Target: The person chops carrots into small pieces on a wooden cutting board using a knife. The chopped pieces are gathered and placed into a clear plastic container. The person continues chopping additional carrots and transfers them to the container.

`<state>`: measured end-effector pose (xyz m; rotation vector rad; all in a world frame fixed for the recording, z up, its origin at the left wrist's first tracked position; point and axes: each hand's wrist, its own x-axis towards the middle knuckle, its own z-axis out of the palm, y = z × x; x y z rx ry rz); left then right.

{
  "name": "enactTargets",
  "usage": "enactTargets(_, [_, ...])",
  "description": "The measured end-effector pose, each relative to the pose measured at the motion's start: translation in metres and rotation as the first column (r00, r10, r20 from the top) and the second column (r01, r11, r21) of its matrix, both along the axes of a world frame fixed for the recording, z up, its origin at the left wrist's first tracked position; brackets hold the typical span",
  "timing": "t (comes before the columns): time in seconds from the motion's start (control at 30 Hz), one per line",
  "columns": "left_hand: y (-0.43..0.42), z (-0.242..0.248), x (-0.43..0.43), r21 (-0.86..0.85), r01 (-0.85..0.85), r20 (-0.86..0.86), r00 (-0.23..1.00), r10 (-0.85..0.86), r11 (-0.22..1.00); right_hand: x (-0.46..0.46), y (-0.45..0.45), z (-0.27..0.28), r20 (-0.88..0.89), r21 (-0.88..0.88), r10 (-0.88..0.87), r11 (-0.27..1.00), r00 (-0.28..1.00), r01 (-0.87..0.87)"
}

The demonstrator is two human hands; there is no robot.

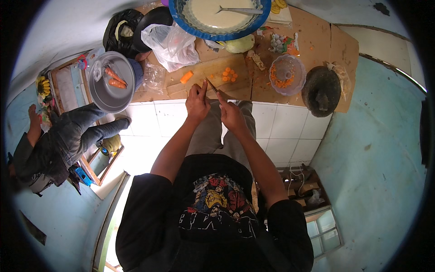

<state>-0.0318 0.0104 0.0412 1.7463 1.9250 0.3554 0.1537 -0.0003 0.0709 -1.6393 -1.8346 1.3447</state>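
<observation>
A knife is in my right hand, its blade slanting over the front of a wooden cutting board. My left hand is beside the blade, fingers bent and index finger stretched toward the knife's tip. Whether something small sits under those fingers is hidden. Just beyond my left hand lies a cut piece of carrot. Several round carrot slices are grouped on the board's right part, apart from the blade.
A blue basin of pale batter stands at the back. Left are a plastic bag and a grey bucket with carrots. A clear bowl with carrot bits and a stone mortar stand right. Another person is at far left.
</observation>
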Motion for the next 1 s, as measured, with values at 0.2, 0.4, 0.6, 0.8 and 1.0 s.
enactTargets(0.2, [-0.001,0.001,0.000,-0.012,-0.003,0.002,1.000,0.003,1.000,0.001,0.002,0.005,0.128,-0.075,0.074,0.995,0.989,-0.065])
enactTargets(0.4, [-0.002,-0.005,-0.002,0.027,0.029,-0.015,0.999,-0.028,0.999,-0.002,0.013,0.024,0.213,-0.130,0.139,0.985,0.967,-0.113])
enactTargets(0.6, [-0.002,-0.005,-0.002,0.047,0.085,-0.077,0.994,-0.082,0.995,-0.012,0.034,0.051,0.233,-0.255,0.205,0.956,0.951,-0.144])
enactTargets(0.8, [-0.001,-0.005,0.000,0.073,0.065,-0.086,0.995,-0.059,0.995,-0.024,0.028,0.060,0.290,-0.311,0.247,0.938,0.925,-0.153])
enactTargets(1.0, [-0.001,-0.002,-0.002,0.100,0.035,-0.004,0.999,-0.035,0.994,-0.020,0.011,0.042,0.344,-0.263,0.257,0.950,0.903,-0.170])
